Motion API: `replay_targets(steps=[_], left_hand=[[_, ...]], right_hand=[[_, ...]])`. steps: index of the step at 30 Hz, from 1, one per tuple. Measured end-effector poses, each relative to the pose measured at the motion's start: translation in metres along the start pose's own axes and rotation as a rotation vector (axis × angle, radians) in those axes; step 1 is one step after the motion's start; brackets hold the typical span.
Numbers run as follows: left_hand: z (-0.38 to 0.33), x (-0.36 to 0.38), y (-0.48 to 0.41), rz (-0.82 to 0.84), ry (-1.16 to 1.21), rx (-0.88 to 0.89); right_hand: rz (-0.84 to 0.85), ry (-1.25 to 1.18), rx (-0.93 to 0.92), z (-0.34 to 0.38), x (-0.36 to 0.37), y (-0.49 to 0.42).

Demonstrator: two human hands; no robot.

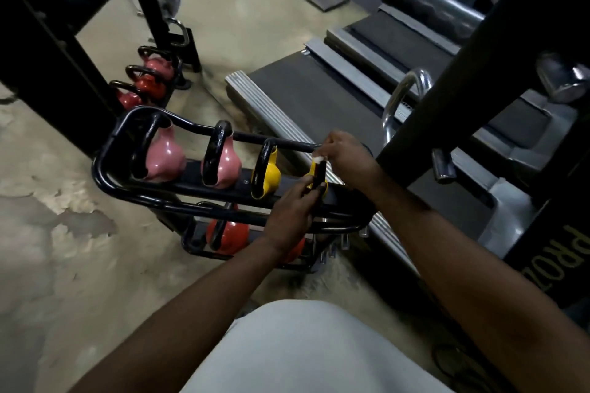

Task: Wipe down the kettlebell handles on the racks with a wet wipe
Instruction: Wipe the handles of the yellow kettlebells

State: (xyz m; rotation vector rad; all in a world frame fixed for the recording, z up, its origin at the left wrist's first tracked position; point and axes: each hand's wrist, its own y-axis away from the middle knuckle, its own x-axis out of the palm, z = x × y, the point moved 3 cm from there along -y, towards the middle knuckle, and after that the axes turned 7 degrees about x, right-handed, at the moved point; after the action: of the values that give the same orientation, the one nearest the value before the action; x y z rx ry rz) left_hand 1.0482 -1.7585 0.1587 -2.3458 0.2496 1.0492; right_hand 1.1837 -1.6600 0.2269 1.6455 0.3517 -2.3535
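A low black rack [105,166] holds two pink kettlebells [164,158] and two yellow kettlebells [269,174] on its top shelf, all with black handles. My right hand [346,153] pinches a white wet wipe [319,159] against the top of the rightmost yellow kettlebell's handle [320,174]. My left hand [295,206] grips the lower part of that same handle. Orange-red kettlebells [228,234] sit on the lower shelf, partly hidden by my left forearm.
A second rack at the back left carries more pink and red kettlebells [150,80]. Two treadmill decks [306,89] lie right of the rack. A thick black machine post [472,60] rises beside my right arm. Worn concrete floor spreads to the left.
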Motion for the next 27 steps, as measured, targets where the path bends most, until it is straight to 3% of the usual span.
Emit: replay_targets(steps=[4,8,11,13,15,17,18,20,23,27], left_hand=[[-0.001,-0.006,0.002,-0.012,0.018,0.022],[0.002,-0.006,-0.003,-0.022,0.053,-0.010],[0.006,-0.011,-0.006,-0.065,0.093,-0.063],[0.009,-0.013,-0.008,-0.075,0.114,-0.083],[0.010,-0.011,-0.011,-0.061,0.124,-0.103],[0.007,-0.009,-0.011,-0.047,0.131,-0.121],[0.006,-0.008,-0.011,-0.043,0.134,-0.125],[0.007,-0.008,-0.010,-0.036,0.151,-0.128],[0.010,-0.005,-0.008,0.001,0.167,-0.150],[0.008,-0.004,-0.007,-0.030,0.153,-0.131]], right_hand=[[0.191,0.185,-0.245,0.013,0.007,0.001],[0.025,-0.080,0.137,-0.012,0.002,-0.012],[-0.115,-0.544,0.355,-0.008,0.017,0.019],[-0.090,-0.867,0.493,-0.007,0.032,0.031],[-0.078,-1.029,0.621,-0.016,0.042,0.019],[-0.100,-0.947,0.657,-0.020,0.041,0.007],[-0.121,-0.818,0.588,-0.018,0.034,0.005],[-0.145,-0.450,0.319,-0.005,0.016,0.005],[0.001,-0.050,0.028,0.010,0.007,-0.003],[0.204,0.082,0.056,0.001,0.009,-0.043]])
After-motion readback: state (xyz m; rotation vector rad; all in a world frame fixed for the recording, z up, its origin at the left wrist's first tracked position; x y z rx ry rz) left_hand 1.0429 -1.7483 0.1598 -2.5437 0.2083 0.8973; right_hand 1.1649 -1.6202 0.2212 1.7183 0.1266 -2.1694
